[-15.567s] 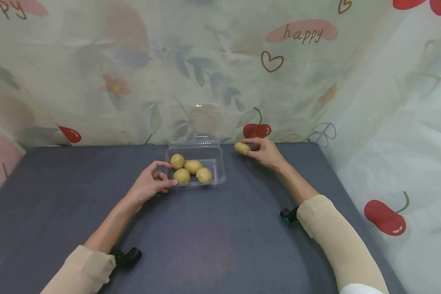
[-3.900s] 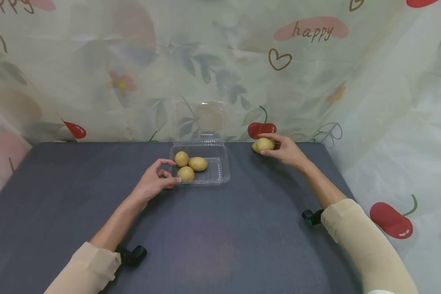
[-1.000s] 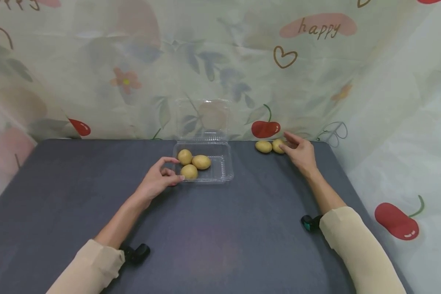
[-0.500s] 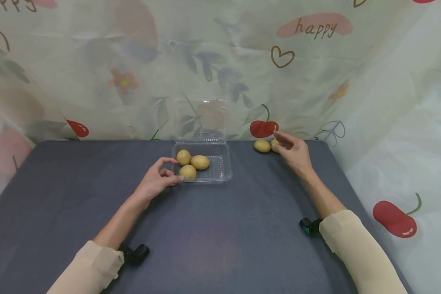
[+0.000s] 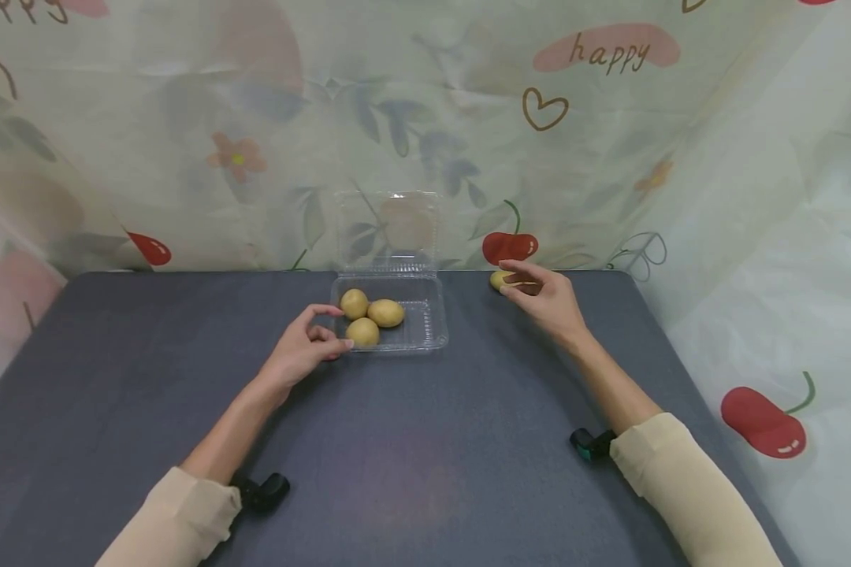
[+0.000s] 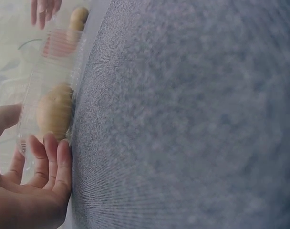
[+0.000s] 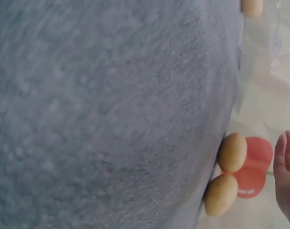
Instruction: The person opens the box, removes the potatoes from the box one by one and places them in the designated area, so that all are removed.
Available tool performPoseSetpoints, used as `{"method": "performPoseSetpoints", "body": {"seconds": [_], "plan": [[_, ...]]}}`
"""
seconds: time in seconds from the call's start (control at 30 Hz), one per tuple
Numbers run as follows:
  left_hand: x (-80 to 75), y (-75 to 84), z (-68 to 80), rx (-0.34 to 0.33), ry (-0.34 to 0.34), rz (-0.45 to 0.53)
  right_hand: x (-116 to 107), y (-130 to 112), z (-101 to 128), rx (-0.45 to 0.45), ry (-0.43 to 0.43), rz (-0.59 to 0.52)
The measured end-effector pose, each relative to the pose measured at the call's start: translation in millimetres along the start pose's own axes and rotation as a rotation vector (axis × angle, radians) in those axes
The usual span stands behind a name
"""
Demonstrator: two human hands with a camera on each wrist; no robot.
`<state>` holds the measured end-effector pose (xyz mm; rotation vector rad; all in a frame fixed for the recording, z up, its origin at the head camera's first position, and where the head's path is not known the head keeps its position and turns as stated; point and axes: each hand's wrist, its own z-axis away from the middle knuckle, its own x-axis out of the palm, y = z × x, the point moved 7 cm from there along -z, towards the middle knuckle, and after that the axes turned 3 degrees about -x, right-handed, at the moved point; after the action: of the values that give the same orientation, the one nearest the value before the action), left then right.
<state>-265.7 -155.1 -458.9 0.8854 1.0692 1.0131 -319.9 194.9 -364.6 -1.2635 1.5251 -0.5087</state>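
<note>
A clear plastic clamshell box stands with its lid up at the back of the table. Three potatoes lie in its left part: one at the back left, one in the middle and one at the front left. My left hand grips the box's left end between thumb and fingers. Two more potatoes, one upper and one lower in the right wrist view, sit side by side at the table's back edge. My right hand hovers before them with nothing held, partly hiding them in the head view.
The dark grey table ends at a printed curtain just behind the box and the potatoes. Another curtain hangs along the right side. Black wrist cameras sit at both sleeves.
Earlier, four potatoes lay in the box and my right hand held one; now three are inside and two outside. My right hand has released the second potato and shifted left. The left hand stays put.
</note>
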Motion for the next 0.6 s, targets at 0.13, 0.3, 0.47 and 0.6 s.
{"method": "performPoseSetpoints", "body": {"seconds": [0.13,0.3,0.47,0.6], "plan": [[2.5,1.2,-0.1,0.008,-0.006,0.002,5,-5,0,-0.013,-0.025,0.007],[2.2,0.8,0.0,0.002,0.001,-0.005,16,-10,2,-0.050,-0.079,-0.014],[0.5,-1.5,0.0,-0.001,0.002,-0.009,28,-14,1,-0.034,-0.094,-0.076],[-0.1,-2.9,-0.3,-0.001,0.003,-0.013,39,-7,-2,-0.032,-0.101,-0.105]]}}
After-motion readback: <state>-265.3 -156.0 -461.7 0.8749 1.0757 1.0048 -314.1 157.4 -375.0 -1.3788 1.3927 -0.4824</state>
